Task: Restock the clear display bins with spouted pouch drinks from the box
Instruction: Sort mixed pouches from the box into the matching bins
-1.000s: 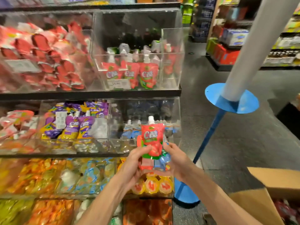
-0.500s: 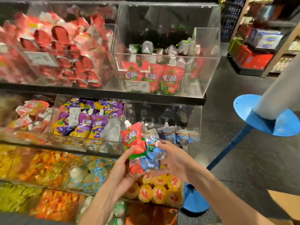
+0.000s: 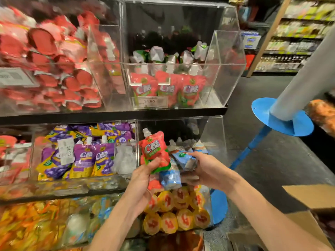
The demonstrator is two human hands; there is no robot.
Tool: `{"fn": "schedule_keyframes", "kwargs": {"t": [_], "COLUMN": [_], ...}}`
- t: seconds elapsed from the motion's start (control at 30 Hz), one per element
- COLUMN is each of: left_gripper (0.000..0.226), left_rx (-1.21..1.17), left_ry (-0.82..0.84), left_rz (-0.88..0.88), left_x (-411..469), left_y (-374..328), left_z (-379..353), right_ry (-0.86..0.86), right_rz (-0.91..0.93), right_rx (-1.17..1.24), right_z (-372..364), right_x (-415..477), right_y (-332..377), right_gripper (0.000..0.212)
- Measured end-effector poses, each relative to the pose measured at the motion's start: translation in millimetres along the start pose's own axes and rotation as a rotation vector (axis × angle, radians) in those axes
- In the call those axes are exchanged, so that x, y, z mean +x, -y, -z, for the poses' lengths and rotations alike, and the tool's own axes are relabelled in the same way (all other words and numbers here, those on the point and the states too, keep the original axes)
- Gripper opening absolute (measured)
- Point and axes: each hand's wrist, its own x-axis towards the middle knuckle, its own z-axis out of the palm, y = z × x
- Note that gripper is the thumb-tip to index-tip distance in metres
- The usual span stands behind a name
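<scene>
View from a head-worn camera, looking down at two bare forearms in front of a shop shelf stacked with clear plastic bins.

The left hand (image 3: 143,178) grips a red pouch (image 3: 154,149) by its lower end, thumb pressed across the front and fingers curled behind. The pouch stands nearly upright, its white spout tilted toward the upper left. Just beside it, the right hand (image 3: 204,169) is curled around a small bunch of blue pouches (image 3: 184,158); one of them hangs down between the two hands. The red pouch and the blue ones touch.

Both hands are held in front of the lower bin (image 3: 215,134), at the right end of the middle shelf, where the white spouts of more pale blue pouches show behind the hands. Directly above, on a black shelf (image 3: 116,115), the upper bin (image 3: 226,69) holds matching red spouted pouches (image 3: 192,87) standing in a row along its front wall, with a price label (image 3: 152,102) reading 14.90.

Left of the lower bin, another bin holds purple pouches (image 3: 85,156). Below the hands lie round yellow-and-red packs (image 3: 174,211). At the lower right edge, an open cardboard box (image 3: 311,196) stands on the dark floor, near a blue stand (image 3: 282,122) with a grey pole.
</scene>
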Motion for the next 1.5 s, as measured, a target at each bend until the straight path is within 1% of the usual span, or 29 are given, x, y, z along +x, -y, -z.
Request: {"fn": "schedule_keyframes", "kwargs": {"t": [0.07,0.13,0.17,0.23,0.27,0.3,0.37,0.47,0.57,0.63,0.67,0.7,0.77,0.83,0.93,1.0,1.07,1.13,1.17,1.2,1.23,1.27,1.3,1.33,1.37,1.4,1.43,1.47,1.5], "left_gripper": [0.036,0.033,0.03,0.03,0.03,0.03,0.029,0.033,0.033,0.034,0.034,0.033,0.031,0.036,0.042,0.04,0.036,0.032,0.033,0.038,0.041,0.043,0.043,0.041,0.04,0.038,0.036,0.034,0.03], "left_rx": [0.028,0.004,-0.008,-0.003,-0.001,-0.005,-0.012,0.003,-0.015,-0.028,-0.036,-0.043,-0.05,-0.037,-0.034,-0.038,-0.048,-0.088,-0.105,-0.116,-0.12,-0.118,-0.111,-0.102,-0.091,-0.076,-0.055,-0.029,0.007], "left_ry": [-0.01,-0.032,-0.049,-0.078,-0.094,-0.106,-0.126,-0.134,-0.141,-0.15,-0.149,-0.146,-0.142,-0.139,-0.127,-0.118,-0.099,-0.084,-0.08,-0.073,-0.069,-0.069,-0.075,-0.083,-0.092,-0.1,-0.111,-0.128,-0.148], "left_rz": [0.012,0.009,0.0,-0.009,-0.006,-0.002,-0.002,-0.024,-0.043,-0.044,-0.043,-0.04,-0.041,-0.039,-0.024,-0.014,-0.011,-0.009,-0.007,-0.003,-0.003,-0.008,-0.016,-0.023,-0.028,-0.032,-0.04,-0.052,-0.067], "left_x": [5,9,12,17,20,22,26,30,33,35,36,37,38,38,38,38,38,36,36,37,38,39,41,44,46,48,49,50,51], "left_y": [-1,-4,-5,-10,-12,-13,-16,-18,-18,-19,-18,-18,-17,-16,-16,-16,-17,-18,-18,-17,-17,-16,-15,-13,-12,-11,-10,-9,-8], "left_z": [-2,-4,-5,-8,-11,-14,-19,-25,-26,-26,-27,-27,-26,-23,-18,-17,-17,-18,-18,-17,-17,-17,-18,-18,-20,-22,-23,-24,-25], "right_ry": [-0.154,-0.243,-0.265,-0.274,-0.245,-0.218,-0.195,-0.216,-0.346,-0.263,-0.27,-0.341,-0.508,-0.585,-0.656,-0.7,-0.71,-0.673,-0.619,-0.517,-0.366,-0.181,0.008,0.183,0.326,0.418,0.445,0.414,0.348], "right_rz": [0.02,0.066,0.091,0.11,0.132,0.132,0.171,0.199,0.21,0.175,0.171,0.182,0.274,0.36,0.451,0.461,0.49,0.482,0.474,0.464,0.432,0.373,0.291,0.212,0.156,0.116,0.101,0.108,0.133], "right_rx": [-0.057,-0.093,-0.158,-0.336,-0.401,-0.418,-0.52,-0.689,-0.942,-0.922,-0.948,-1.054,-1.273,-1.427,-1.523,-1.587,-1.589,-1.505,-1.447,-1.353,-1.192,-0.975,-0.751,-0.595,-0.506,-0.451,-0.423,-0.425,-0.441], "right_z": [0,-1,-2,1,1,2,5,2,-2,-6,-9,-12,-13,-13,-10,-5,2,5,3,1,-1,-3,-2,4,13,22,28,33,34], "right_x": [14,37,47,66,73,79,95,118,135,143,145,145,146,151,160,164,173,173,168,157,142,121,100,82,72,66,66,70,74], "right_y": [12,23,28,34,35,36,35,36,37,38,39,40,39,33,23,22,20,24,27,29,32,35,38,39,38,37,35,35,35], "right_gripper": [0.023,0.016,0.016,0.03,0.037,0.038,0.038,0.036,0.029,0.033,0.033,0.03,0.027,0.027,0.028,0.032,0.035,0.043,0.046,0.049,0.049,0.05,0.051,0.05,0.05,0.053,0.062,0.068,0.064]}}
